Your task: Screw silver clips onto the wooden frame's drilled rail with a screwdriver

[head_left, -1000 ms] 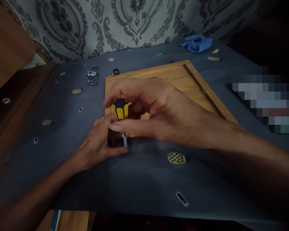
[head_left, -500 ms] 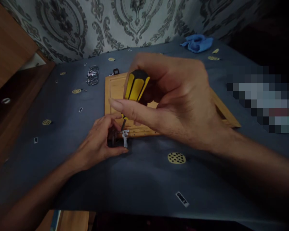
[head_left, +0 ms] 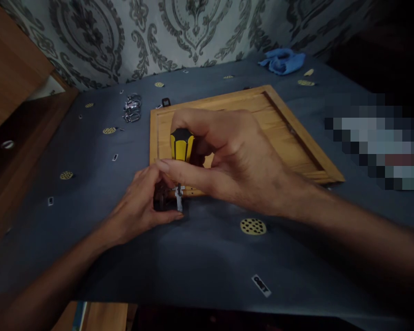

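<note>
Two hands meet at the near left corner of the wooden framed panel (head_left: 279, 124), which lies flat on the dark-covered bench (head_left: 207, 257). The right hand (head_left: 241, 161) is curled tight around a yellow-and-black screwdriver (head_left: 181, 145), held upright with its tip down on a small metal fitting (head_left: 178, 196). The left hand (head_left: 141, 207) pinches that fitting and the dark block behind it. Nearby lie a yellow perforated disc (head_left: 253, 226), metal rings (head_left: 132, 108) and a blue cloth (head_left: 282, 60)
</note>
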The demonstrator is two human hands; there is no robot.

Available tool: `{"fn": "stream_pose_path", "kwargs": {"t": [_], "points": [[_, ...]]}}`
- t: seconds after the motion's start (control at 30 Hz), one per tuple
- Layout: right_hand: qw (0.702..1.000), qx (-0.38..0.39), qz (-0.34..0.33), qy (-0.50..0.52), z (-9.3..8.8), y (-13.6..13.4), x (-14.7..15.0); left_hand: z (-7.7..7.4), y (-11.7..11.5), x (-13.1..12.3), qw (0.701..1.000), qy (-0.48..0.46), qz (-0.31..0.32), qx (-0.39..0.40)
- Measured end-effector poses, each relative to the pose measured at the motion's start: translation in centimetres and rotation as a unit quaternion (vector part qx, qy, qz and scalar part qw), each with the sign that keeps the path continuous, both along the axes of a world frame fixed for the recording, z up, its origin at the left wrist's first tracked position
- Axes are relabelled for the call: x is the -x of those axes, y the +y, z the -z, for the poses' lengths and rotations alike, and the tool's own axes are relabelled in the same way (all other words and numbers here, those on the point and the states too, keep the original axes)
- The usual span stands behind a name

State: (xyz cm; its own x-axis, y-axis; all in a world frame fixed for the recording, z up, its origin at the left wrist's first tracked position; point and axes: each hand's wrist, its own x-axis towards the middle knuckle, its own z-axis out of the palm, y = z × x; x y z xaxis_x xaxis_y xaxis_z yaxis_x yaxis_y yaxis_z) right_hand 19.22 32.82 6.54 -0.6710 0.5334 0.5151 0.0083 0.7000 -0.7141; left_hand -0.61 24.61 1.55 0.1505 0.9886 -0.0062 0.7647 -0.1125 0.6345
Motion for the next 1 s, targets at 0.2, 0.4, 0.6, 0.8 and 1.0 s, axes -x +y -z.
{"fn": "stream_pose_path", "kwargs": {"t": [0.2, 0.4, 0.6, 0.8, 1.0], "points": [[1.0, -0.015, 0.008, -0.003, 0.33, 0.2, 0.22, -0.2, 0.09, -0.14, 1.0, 0.003, 0.011, -0.008], [0.999, -0.029, -0.018, -0.021, -0.07, 0.18, 0.03, -0.11, 0.12, 0.05, 1.0, -0.005, 0.016, -0.007], [0.999, -0.04, -0.006, -0.031, -0.12, 0.19, 0.13, 0.32, 0.11, 0.34, 0.999, -0.014, 0.029, -0.03], [0.999, -0.024, -0.002, -0.027, -0.16, 0.18, 0.03, 0.3, 0.1, 0.31, 0.999, -0.014, 0.023, -0.022], [0.999, -0.024, 0.018, -0.027, -0.15, 0.34, -0.09, 0.16, 0.17, 0.1, 1.0, -0.006, 0.014, -0.008]]}}
